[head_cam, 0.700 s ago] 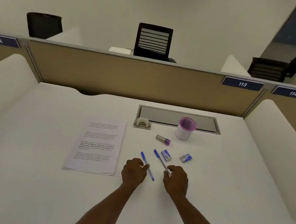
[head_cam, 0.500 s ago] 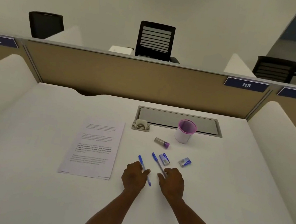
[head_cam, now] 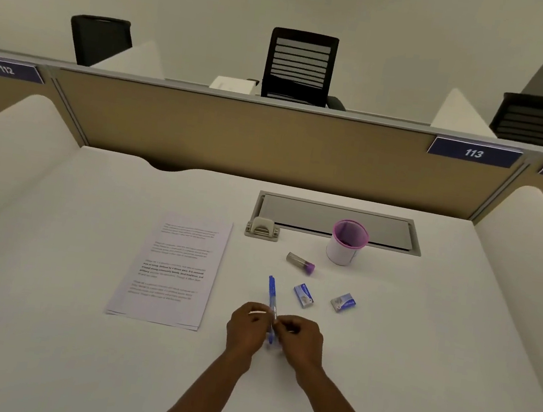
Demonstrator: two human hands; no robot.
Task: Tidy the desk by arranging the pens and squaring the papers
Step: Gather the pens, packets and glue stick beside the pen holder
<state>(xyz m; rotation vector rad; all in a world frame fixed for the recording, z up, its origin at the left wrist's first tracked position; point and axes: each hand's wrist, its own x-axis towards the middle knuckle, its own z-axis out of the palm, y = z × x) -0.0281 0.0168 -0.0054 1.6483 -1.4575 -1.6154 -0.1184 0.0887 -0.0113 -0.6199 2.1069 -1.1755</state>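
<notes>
Two blue pens (head_cam: 271, 294) lie together as one bundle on the white desk (head_cam: 39, 331), pointing away from me. My left hand (head_cam: 246, 329) and my right hand (head_cam: 301, 342) meet around their near ends, fingers curled on the pens. A stack of printed papers (head_cam: 172, 270) lies to the left of the hands, its sheets slightly offset at the bottom edge. A white cup with a pink rim (head_cam: 346, 242) stands upright behind and to the right.
A small clear tube with a purple cap (head_cam: 300, 263) lies near the cup. Two small blue-and-white boxes (head_cam: 303, 295) (head_cam: 343, 302) sit right of the pens. A grey cable tray (head_cam: 337, 222) and a beige clip (head_cam: 262, 229) lie at the back; partitions wall the desk.
The two pens lay apart, one under each hand; both hands have drawn them together into one bundle between them.
</notes>
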